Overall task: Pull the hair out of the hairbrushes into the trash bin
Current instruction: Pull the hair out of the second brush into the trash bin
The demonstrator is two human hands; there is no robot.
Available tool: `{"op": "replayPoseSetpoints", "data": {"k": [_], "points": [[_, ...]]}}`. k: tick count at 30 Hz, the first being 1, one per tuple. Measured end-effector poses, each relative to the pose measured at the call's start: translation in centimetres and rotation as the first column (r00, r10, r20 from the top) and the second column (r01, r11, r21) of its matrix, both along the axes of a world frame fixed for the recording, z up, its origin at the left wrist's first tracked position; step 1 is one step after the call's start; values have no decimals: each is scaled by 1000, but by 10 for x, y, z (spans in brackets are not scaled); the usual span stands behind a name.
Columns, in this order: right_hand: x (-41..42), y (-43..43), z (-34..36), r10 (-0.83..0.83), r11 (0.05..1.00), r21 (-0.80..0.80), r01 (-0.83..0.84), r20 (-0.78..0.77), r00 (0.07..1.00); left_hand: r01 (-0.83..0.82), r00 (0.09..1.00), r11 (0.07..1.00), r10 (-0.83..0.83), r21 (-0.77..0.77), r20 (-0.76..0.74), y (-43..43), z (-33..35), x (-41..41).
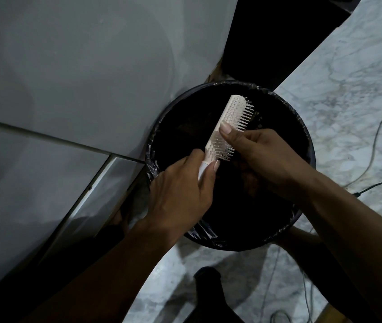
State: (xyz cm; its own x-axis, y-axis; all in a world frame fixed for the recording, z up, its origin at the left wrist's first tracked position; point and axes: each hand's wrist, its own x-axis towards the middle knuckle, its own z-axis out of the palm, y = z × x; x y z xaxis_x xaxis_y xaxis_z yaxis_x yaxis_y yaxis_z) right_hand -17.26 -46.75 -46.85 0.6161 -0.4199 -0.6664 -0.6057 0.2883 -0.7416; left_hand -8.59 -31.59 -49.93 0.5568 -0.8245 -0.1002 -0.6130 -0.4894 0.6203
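Observation:
A pale pink hairbrush [234,115] is held over the round black trash bin [306,145], which is lined with a dark plastic bag. My left hand [180,185] is closed around the brush's handle from below. My right hand [259,152] rests on the bristle side, with its thumb pressed on the brush's back and its fingers curled under the bristles. The bristles point right and toward me. Any hair between the fingers is too dark to make out. The bin's inside is black, and I cannot see its contents.
A grey cabinet or appliance wall [68,78] stands on the left, right beside the bin. Marble floor [348,78] spreads to the right, with thin cables [371,145] lying across it. A dark object [208,297] sits on the floor near me.

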Motion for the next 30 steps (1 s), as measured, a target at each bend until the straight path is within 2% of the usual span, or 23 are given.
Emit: {"op": "replayPoseSetpoints", "data": {"k": [5, 8, 9, 13, 17, 20, 22, 23, 25, 26, 30], "points": [[-1, -3, 0, -25, 989, -148, 11, -93, 995, -97, 994, 995, 98, 14, -58, 1, -7, 10], [-1, -5, 0, -98, 987, -138, 85, -89, 991, -113, 992, 993, 114, 30, -60, 2, -9, 14], [-1, -7, -2, -93, 981, -178, 71, -117, 989, -112, 991, 993, 114, 33, -66, 2, -8, 14], [-6, -13, -9, 62, 903, -383, -192, -328, 943, -132, 987, 991, 134, 36, -84, 1, -10, 15], [-8, -17, -11, 13, 898, -402, -179, -384, 923, -136, 986, 990, 139, 44, -88, 1, -9, 15], [-9, -17, -16, 60, 880, -407, -245, -417, 907, -126, 987, 991, 130, 51, -98, 1, -9, 14], [-7, -14, -16, 26, 890, -415, -190, -369, 929, -112, 988, 993, 115, 34, -105, 1, -8, 12], [-5, -11, -16, -34, 924, -375, -76, -277, 960, -102, 989, 995, 104, 25, -108, 0, -7, 11], [2, -3, -11, -191, 972, -160, 174, -98, 977, -78, 989, 997, 79, 14, -121, -2, -5, 7], [5, 1, -9, -239, 968, -83, 235, -42, 970, -70, 987, 998, 70, 5, -142, -2, -4, 5], [9, 10, -12, -312, 938, -139, 317, 57, 948, -98, 956, 994, 80, -49, -284, -4, -1, -2]]}}
